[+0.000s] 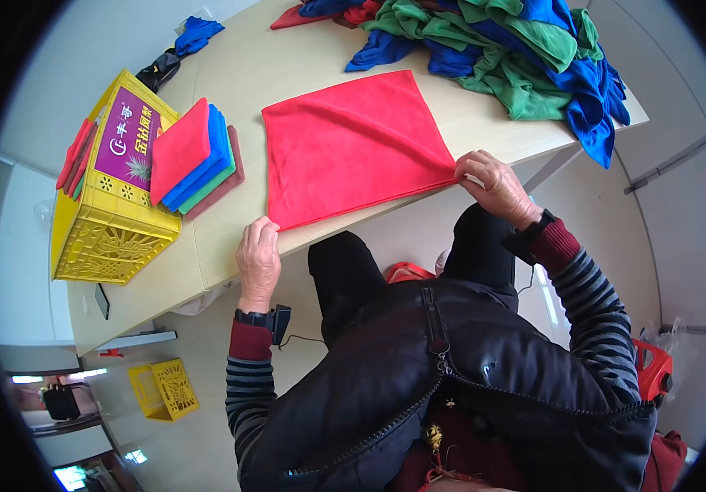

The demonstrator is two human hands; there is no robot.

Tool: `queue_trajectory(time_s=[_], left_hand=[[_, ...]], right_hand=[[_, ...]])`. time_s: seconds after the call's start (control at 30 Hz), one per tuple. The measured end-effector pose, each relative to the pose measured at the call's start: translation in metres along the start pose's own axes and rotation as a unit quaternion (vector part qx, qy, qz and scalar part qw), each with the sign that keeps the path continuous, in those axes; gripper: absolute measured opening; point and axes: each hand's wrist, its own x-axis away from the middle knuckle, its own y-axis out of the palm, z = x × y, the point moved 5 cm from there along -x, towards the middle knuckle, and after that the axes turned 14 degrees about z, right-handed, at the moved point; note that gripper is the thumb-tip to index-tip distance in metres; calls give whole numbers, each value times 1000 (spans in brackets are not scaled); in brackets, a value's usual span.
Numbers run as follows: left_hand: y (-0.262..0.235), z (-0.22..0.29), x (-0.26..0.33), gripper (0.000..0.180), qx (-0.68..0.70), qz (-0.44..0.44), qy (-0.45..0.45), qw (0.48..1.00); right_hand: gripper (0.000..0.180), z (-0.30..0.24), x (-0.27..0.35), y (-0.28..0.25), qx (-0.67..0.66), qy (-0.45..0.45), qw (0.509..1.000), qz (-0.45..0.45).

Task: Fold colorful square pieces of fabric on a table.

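A red cloth point(353, 152) lies spread over the front of the light wooden table, with a slanting crease running toward its near right corner. My left hand point(258, 256) pinches the near left corner at the table's edge. At the near right corner, my right hand point(494, 184) has its fingers and thumb closed on the cloth. The near edge stretches straight between both hands. To the left of the cloth, a stack of folded cloths point(197, 160) in red, blue, green and brownish red leans against a yellow crate.
The yellow plastic crate point(119, 221) stands on the table's left part, folded cloths at its far side. A tangled heap of blue, green and red cloths point(517, 57) covers the far right, partly hanging over the edge. A phone-like dark object point(102, 302) lies near the left edge. Another yellow crate point(164, 389) sits below.
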Motion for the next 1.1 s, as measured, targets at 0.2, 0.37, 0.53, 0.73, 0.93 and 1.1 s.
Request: queue_trajectory(time_s=[0.2,0.37,0.53,0.73,0.93,1.1], left_hand=[[-6,7,10,14,-8,-3,-11,1000],[-6,9,9,14,-4,-8,-17,1000],[-13,-1,-18,13,7,22,-37,999],[-84,10,-132,5,104,166,-92,976],[-116,-7,-185,4,112,186,-127,968],[-94,-19,-218,8,48,182,-39,981]], right_hand=[[10,-2,6,2,-2,4,1000,-14],[9,-3,7,-1,6,7,1000,-6],[9,1,-11,-10,-22,50,998,-24],[18,-25,-119,-113,-122,-25,984,128],[14,-55,-202,-155,-165,-5,980,109],[13,-34,-233,-153,-78,9,992,95]])
